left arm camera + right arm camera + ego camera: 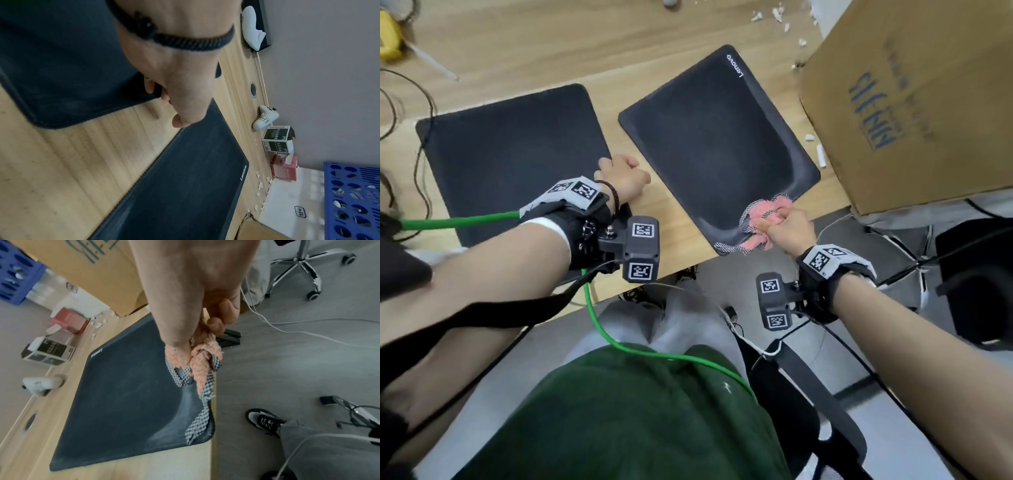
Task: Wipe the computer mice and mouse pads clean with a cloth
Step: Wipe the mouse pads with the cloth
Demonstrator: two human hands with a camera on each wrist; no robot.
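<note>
While right hand grips bunched cloth on near corner of right mouse pad, left hand fisted beside left mouse pad: mid-wipe; next, likely sweep farward.

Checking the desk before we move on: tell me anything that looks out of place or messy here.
White crumbs are scattered on the desk beside the cardboard box. The Lenovo mouse pad sits askew, its near corner at the desk edge, where the right hand holds the pink cloth.
</note>
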